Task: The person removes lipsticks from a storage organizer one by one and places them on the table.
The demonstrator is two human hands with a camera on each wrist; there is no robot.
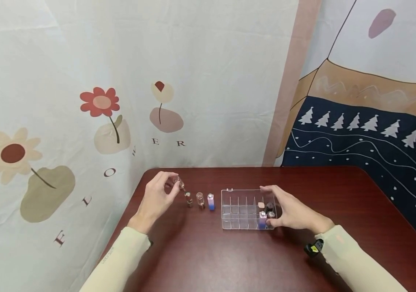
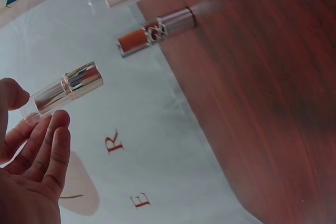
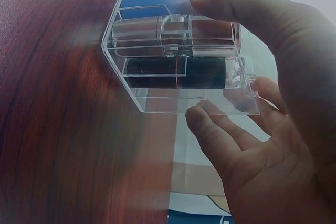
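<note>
My left hand (image 1: 158,198) pinches a lipstick tube (image 2: 68,88) by its clear cap, between thumb and fingertips. The tube has a shiny gold base and is held tilted, off the table, left of the standing tubes. A lip tube with an orange-red section (image 2: 156,32) stands nearest to it. Beside that are a clear-topped gold tube (image 1: 200,200) and a pink-and-blue tube (image 1: 211,201). My right hand (image 1: 295,211) grips the right end of a clear divided organizer (image 1: 240,216), thumb in front and fingers behind. Inside its right end stand another pink-and-blue tube (image 1: 262,220), a dark tube (image 3: 176,73) and a clear-and-silver tube (image 3: 176,36).
The organizer's left compartments show no tubes. Everything stands on a dark red-brown wooden table (image 1: 208,259). A printed cloth (image 1: 211,81) hangs along the table's back and left side. Another cloth with white trees (image 1: 357,138) hangs at the right.
</note>
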